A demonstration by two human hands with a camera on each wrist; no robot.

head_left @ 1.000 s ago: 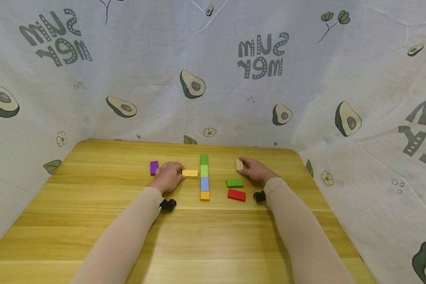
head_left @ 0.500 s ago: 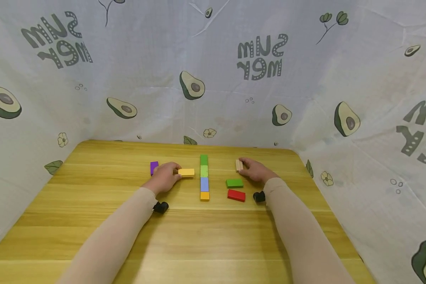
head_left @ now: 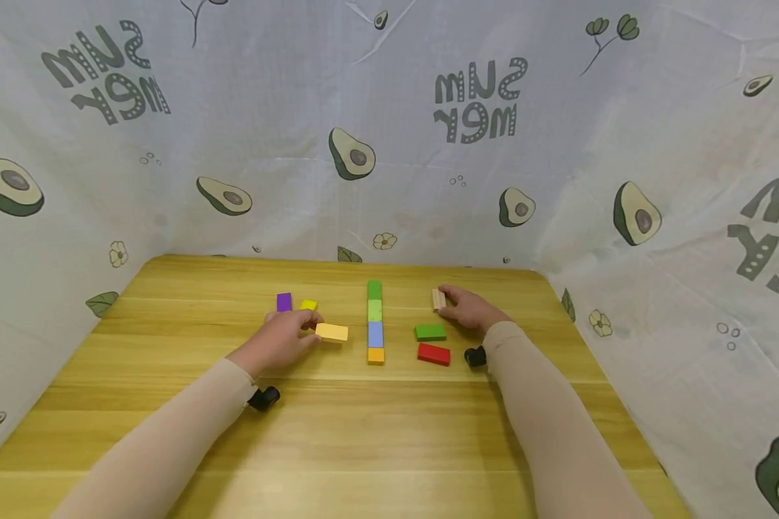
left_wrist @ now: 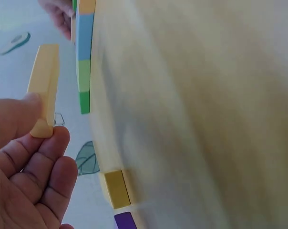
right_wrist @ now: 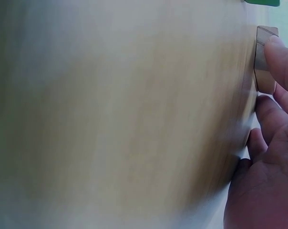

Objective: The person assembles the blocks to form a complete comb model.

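Note:
Between thumb and fingers, my left hand [head_left: 278, 344] pinches one end of a pale orange block [head_left: 333, 332]; in the left wrist view this block [left_wrist: 45, 71] is raised off the table. My right hand [head_left: 472, 311] grips a plain wooden block [head_left: 438, 300], which sits on the table at the back right. Midway between the hands runs a straight row: a dark green block [head_left: 374, 290], a light green block [head_left: 375, 311], a blue block [head_left: 376, 334] and an orange block [head_left: 376, 356]. Behind my left hand lie a purple block [head_left: 284, 302], partly covered, and a yellow block [head_left: 308, 305].
A green block [head_left: 430, 332] and a red block [head_left: 433, 354] lie right of the row, near my right hand. The wooden table [head_left: 376, 447] ends at the back against a white cloth [head_left: 285, 86] printed with avocados, which hangs along the sides too.
My left hand has drawn back leftward and toward me with the pale orange block, away from the row. The yellow block has come into sight behind it. My right hand stays put.

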